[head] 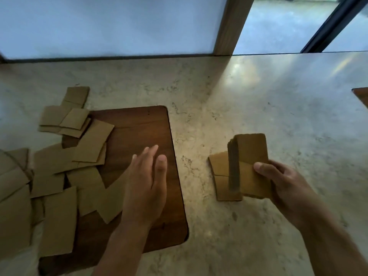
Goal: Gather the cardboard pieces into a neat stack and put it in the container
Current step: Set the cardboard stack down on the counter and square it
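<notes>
**Stack Held in Right Hand, Loose Pieces at Left**

The right hand grips a stack of cardboard pieces, thumb on the top face, fingers hidden beneath. The stack is tilted, just above two flat pieces lying on the stone counter at its 9 o'clock. The left hand is released, fingers extended flat over the wooden board. Scattered cardboard pieces lie overlapping at 9 o'clock of the left hand, partly on the board.
</notes>
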